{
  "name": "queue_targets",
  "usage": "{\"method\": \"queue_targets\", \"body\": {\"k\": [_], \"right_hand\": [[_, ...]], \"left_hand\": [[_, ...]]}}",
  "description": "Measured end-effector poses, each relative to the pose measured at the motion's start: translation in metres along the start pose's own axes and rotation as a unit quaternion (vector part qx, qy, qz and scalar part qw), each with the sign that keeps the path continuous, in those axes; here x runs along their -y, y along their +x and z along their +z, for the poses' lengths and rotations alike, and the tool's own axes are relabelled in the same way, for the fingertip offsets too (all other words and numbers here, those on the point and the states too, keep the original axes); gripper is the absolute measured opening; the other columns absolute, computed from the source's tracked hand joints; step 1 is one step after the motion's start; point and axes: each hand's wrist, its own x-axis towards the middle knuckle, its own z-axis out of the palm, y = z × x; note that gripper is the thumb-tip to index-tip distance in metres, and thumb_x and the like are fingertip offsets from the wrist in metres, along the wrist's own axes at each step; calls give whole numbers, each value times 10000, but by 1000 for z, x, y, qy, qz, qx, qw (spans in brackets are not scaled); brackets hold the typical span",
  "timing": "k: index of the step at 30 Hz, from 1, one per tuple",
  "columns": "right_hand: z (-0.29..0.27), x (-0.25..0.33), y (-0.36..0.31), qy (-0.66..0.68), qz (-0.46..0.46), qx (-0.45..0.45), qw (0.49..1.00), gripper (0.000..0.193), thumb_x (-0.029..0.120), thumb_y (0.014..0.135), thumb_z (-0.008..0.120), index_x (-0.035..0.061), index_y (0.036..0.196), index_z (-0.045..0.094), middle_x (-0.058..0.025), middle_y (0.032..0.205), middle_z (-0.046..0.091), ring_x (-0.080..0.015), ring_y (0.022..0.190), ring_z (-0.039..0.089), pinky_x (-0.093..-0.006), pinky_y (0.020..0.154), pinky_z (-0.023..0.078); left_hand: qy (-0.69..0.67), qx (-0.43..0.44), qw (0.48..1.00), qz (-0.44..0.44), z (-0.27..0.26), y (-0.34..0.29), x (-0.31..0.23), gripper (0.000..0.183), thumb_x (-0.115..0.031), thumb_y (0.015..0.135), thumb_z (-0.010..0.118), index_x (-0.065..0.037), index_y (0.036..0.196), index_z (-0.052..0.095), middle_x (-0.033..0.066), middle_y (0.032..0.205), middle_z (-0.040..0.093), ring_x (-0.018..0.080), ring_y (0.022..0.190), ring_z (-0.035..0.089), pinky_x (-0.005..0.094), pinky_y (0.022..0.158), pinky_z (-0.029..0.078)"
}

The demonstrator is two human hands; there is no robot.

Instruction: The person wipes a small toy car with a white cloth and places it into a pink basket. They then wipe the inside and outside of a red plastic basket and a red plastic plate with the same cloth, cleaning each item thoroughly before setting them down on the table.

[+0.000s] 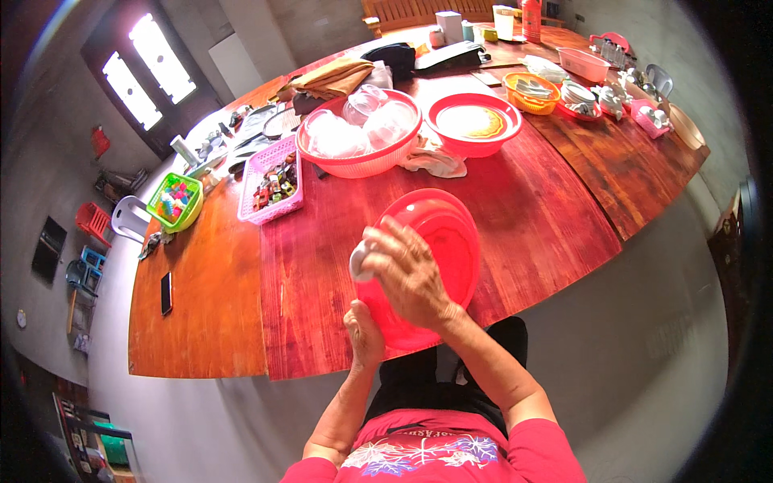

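A round, shiny red plastic basin (451,233) is tilted up at the near edge of the table, in front of my body. My left hand (365,334) grips its lower left rim, with the thumb up along the edge. Over the basin's left side is my right hand (409,270), its fingers bent around a white wad (361,262) that looks like a cloth. The wad pokes out past the fingertips at the left rim; the palm hides the rest of it.
Beyond the basin stand a red basket of clear plastic ware (354,165) and a red basin with a pale inside (475,149). To the left are a pink basket of small items (295,193), a green basket (193,211) and a phone (167,293). An orange basket (531,103) stands farther right.
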Motion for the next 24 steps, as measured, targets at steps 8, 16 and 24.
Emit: {"method": "queue_targets", "body": {"k": [8, 16, 24], "right_hand": [[-19, -107, -4, 71, 158, -137, 975, 137, 49, 903, 526, 87, 1013, 598, -112, 1047, 626, -301, 1012, 592, -413, 889, 441], [-37, -101, 10, 80, 107, -117, 984, 131, 95, 863, 576, 129, 985, 610, -64, 901, 587, -250, 898, 573, -377, 762, 427], [-43, -2, 33, -47, -130, -26, 990, 186, 230, 707, 649, 269, 882, 599, -17, 939, 519, -197, 915, 525, -418, 786, 350]], "left_hand": [[-110, 28, 993, -15, -4, -12, 16, 481, -377, 991, 464, -132, 626, 267, -100, 611, 268, 28, 581, 225, 279, 494, 153], [-238, 215, 945, -60, -37, -14, 7, 367, -239, 900, 636, -11, 1179, 568, 26, 1081, 627, 108, 971, 581, 259, 840, 468], [-52, 384, 921, -34, -57, 58, -86, 620, -216, 667, 858, 17, 1165, 572, 39, 1039, 643, 108, 950, 581, 305, 839, 501]]}}
